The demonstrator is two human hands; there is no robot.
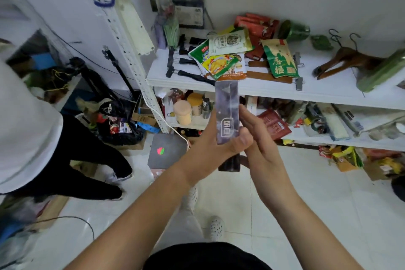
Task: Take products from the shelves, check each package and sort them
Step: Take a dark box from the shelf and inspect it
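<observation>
A long, narrow purple-grey box (pixel 226 112) stands upright in front of the white shelf (pixel 328 94). My left hand (pixel 215 140) grips its lower part, thumb across the front. My right hand (pixel 260 144) touches the box's right side with straight fingers. The box's bottom end shows dark below my hands. On the shelf behind lie several snack packets: a yellow-green one (pixel 221 66), a cream one (pixel 230 42), a green-and-tan one (pixel 279 59) and red ones (pixel 256 26).
Wooden hangers (pixel 348 61) and a green tin (pixel 381 72) lie on the shelf's right. The lower shelf holds jars (pixel 184 112), a red packet (pixel 274 124) and tools. A person in white and black (pixel 43 127) stands at the left. Boxes and bags clutter the tiled floor.
</observation>
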